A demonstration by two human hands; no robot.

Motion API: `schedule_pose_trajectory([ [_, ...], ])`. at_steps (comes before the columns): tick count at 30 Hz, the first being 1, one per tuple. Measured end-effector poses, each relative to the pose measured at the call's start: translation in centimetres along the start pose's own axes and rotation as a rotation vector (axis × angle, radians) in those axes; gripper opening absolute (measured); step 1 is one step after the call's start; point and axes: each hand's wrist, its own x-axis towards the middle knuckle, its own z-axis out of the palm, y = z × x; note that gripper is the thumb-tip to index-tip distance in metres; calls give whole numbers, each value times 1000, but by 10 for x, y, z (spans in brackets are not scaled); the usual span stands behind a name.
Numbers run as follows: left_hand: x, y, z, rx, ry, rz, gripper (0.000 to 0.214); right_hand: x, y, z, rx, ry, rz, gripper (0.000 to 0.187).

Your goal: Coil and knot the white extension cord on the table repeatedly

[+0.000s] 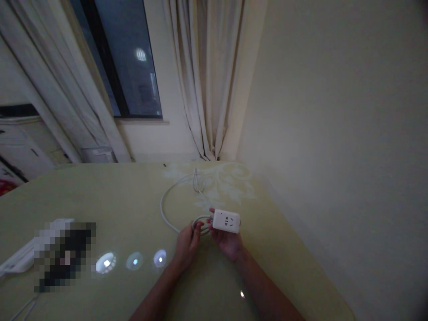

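A white power strip (pixel 226 220) with a socket face turned up rests in my right hand (pixel 229 243), whose fingers curl round it from below. Its pale cord (pixel 162 209) runs in small coils beside the strip, where my left hand (pixel 187 240) pinches them between thumb and fingers. From there the cord sweeps out in a wide loop over the table and ends in a narrower bend farther back. Both hands are close together above the table, near its right side. The fingertips under the strip are partly hidden.
The glossy pale green table (pixel 127 196) shows lamp reflections. At its left lie a white item (pixel 20 256) and a blurred-out dark thing (pixel 67 258). A small dark object (pixel 164 165) sits at the far edge. A wall (pixel 334 133) borders the right; curtains (pixel 207 80) hang behind.
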Motion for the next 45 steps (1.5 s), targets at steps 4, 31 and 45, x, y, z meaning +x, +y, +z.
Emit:
schedule_pose_trajectory([
  [4,-1,7,2,-245,98,-99,56,3,-1,11,26,54,-99,63],
  [31,-2,14,-15,-91,435,109,48,-20,8,17,-1372,-230,-620,19],
  [45,-21,35,-8,-99,213,-136,38,4,38,-8,-1476,-62,-522,79],
])
